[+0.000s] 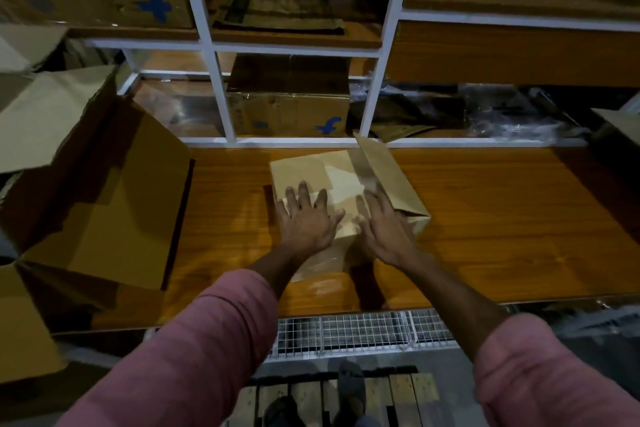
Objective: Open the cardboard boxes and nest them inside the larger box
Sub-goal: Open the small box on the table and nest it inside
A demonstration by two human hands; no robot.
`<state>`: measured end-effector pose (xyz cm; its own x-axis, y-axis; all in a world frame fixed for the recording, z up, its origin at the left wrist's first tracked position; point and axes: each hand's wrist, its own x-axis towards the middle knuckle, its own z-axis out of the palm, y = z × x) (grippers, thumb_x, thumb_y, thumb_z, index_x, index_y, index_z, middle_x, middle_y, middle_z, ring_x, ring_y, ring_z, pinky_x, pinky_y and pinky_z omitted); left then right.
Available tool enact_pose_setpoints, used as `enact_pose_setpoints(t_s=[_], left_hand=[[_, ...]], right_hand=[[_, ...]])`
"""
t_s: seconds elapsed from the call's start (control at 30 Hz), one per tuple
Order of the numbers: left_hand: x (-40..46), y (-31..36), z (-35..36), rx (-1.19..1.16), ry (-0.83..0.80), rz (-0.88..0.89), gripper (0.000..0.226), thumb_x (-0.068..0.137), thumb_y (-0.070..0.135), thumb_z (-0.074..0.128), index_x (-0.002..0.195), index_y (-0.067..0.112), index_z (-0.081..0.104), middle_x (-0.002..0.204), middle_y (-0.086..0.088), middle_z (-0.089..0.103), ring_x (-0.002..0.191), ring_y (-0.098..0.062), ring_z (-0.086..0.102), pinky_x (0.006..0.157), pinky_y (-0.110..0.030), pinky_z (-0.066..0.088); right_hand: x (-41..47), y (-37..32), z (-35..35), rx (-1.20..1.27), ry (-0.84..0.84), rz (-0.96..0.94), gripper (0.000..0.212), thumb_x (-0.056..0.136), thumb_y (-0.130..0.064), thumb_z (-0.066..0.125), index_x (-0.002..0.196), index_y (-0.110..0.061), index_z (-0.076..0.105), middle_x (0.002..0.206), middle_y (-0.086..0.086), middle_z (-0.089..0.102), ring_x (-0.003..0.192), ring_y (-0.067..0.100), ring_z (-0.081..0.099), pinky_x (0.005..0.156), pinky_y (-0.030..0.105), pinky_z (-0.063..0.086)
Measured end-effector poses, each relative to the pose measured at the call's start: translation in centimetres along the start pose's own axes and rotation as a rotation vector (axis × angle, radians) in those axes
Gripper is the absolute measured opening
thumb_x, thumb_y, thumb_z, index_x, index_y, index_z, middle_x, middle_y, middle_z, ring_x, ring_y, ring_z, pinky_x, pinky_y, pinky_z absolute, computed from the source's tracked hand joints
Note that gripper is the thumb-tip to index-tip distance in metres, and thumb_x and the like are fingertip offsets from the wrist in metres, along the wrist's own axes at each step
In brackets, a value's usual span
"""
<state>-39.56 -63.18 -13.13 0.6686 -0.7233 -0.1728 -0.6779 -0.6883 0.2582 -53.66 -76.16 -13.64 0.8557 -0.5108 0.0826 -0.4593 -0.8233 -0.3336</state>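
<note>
I have both hands on the small plain brown cardboard box (341, 191), which sits on the glossy orange-brown wooden worktop (502, 218) about midway along its length, nearer the back edge than the front. My left hand (306, 218) lies flat with fingers spread on the box's top panel, pressing and gripping nothing; my right hand (384, 229) is also flat, fingers straight and a little blurred, against the base of the one raised flap (384, 173) that stands up along the box's right side. I judge the box light and probably empty, its thin board stiff across the panels but quick to crease at the folds, and its smooth skin liable to slide on this polished top. So I would steady it from above and lift flaps by their free edges. The large open brown cardboard carton (114, 191) waits at the worktop's left end, well apart.
</note>
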Motion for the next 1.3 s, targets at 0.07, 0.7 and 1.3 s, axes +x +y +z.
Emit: enact_pose_setpoints(t_s=[0.07,0.7,1.3], left_hand=[[0.1,0.3,0.7,0.001,0.028,-0.037,0.081,0.097,0.073,0.010,0.162,0.026,0.004,0.168,-0.016,-0.015,0.153,-0.041,-0.017,0.120,-0.064,-0.009],[4.1,-0.8,1.1,0.188,0.270,-0.036,0.080,0.090,0.072,0.026,0.151,0.022,0.034,0.156,-0.010,0.035,0.146,-0.036,0.026,0.111,-0.063,0.028],[6.4,1.9,-4.9,0.191,0.158,-0.038,0.073,0.101,0.065,0.010,0.132,0.020,0.058,0.140,-0.013,0.048,0.133,-0.034,0.044,0.109,-0.078,0.007]], right_hand=[[1.6,1.2,-0.8,-0.042,0.021,0.103,0.062,0.104,-0.048,0.036,0.157,-0.020,0.021,0.164,0.017,0.021,0.139,0.039,0.042,0.107,0.057,0.044],[7.5,9.8,-2.0,0.404,-0.047,0.548,0.030,0.107,-0.014,0.044,0.131,-0.004,0.059,0.131,0.019,0.062,0.113,0.038,0.058,0.077,0.034,0.041],[6.5,6.1,-5.2,-0.265,0.035,-0.058,0.048,0.097,-0.032,0.050,0.141,-0.015,0.050,0.141,0.013,0.055,0.130,0.036,0.047,0.108,0.051,0.037]])
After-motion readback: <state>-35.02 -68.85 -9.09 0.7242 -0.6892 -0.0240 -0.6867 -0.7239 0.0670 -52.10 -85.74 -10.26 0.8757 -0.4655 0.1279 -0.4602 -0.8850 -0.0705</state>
